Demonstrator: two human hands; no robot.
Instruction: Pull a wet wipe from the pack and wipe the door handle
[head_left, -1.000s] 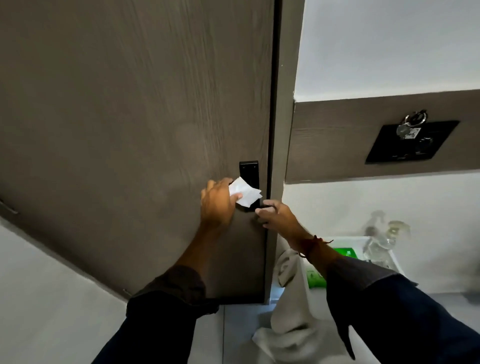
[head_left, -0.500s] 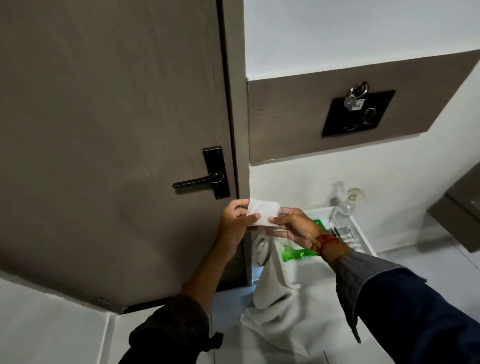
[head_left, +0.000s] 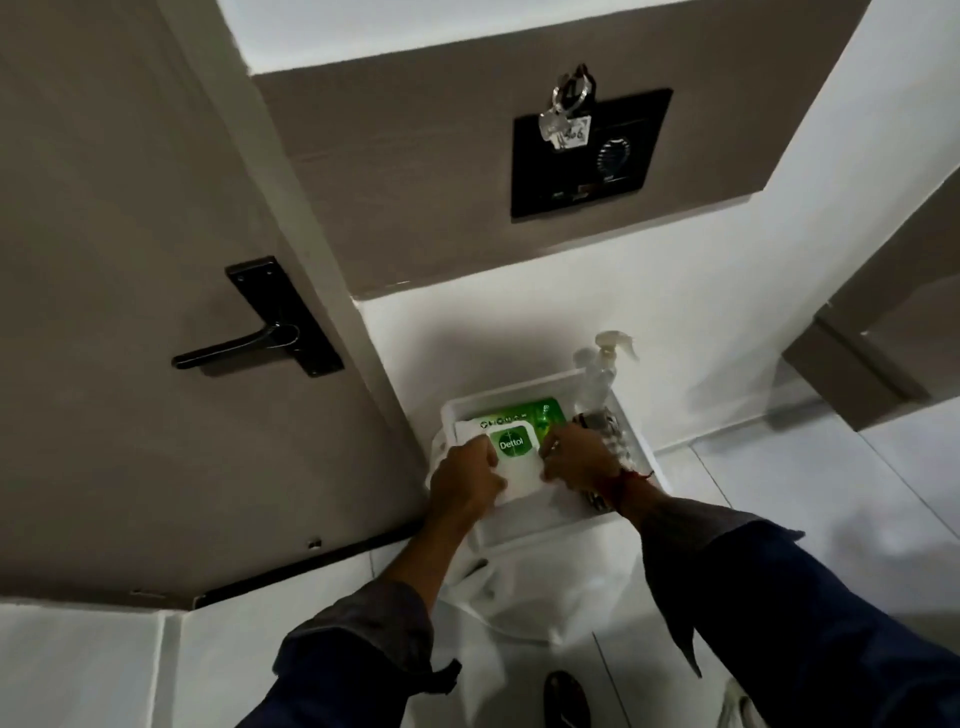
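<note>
A green wet wipe pack with a white-edged label lies in a white bin on the floor by the wall. My left hand grips the pack's left side with curled fingers. My right hand grips its right side. Between the hands is a white patch; I cannot tell whether it is the used wipe or the pack's flap. The black door handle on its black plate is up and to the left on the brown door, with neither hand near it.
A clear pump bottle stands at the bin's far right corner. A white cloth hangs over the bin's near rim. A black wall panel with hanging keys is above. A shoe shows at the bottom edge.
Both hands left the door handle, carried the white wipe down to the right, and now rest on the pack in the bin. My view swung right and down with them.
</note>
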